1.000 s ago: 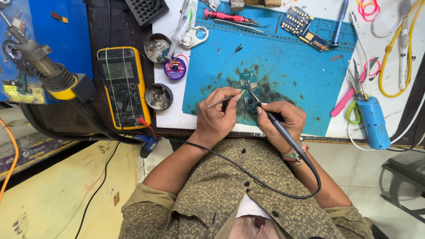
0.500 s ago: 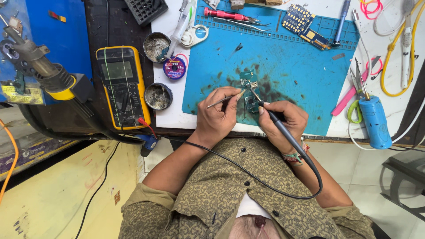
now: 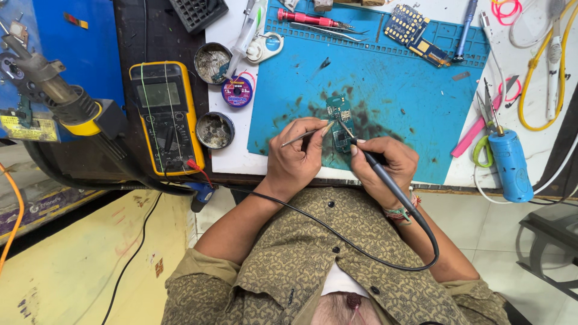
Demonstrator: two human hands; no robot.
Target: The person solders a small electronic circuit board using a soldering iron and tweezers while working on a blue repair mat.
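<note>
Over the last second almost nothing has shifted: both hands stay planted at the near edge of the blue silicone work mat [image 3: 409, 102], which reads as fine, steady work on one spot and not a change of step. Nearest the body, the right hand [image 3: 385, 165] is clenched pen-fashion around the slim black soldering iron [image 3: 385, 180], whose black cord loops back across the patterned shirt; its long axis runs from lower right up to upper left, tip aimed at the small green circuit board [image 3: 339, 120]. The left hand [image 3: 298, 159] pinches thin metal tweezers [image 3: 307, 135], lying nearly level and pointing right, toward that same board. The board lies flat on the mat just beyond the fingertips, amid dark flux stains, long axis running away from the person. Farther left sit a yellow multimeter [image 3: 165, 117] and two round metal tins [image 3: 214, 129]; a red-handled screwdriver [image 3: 307, 19] lies at the far edge.
</note>
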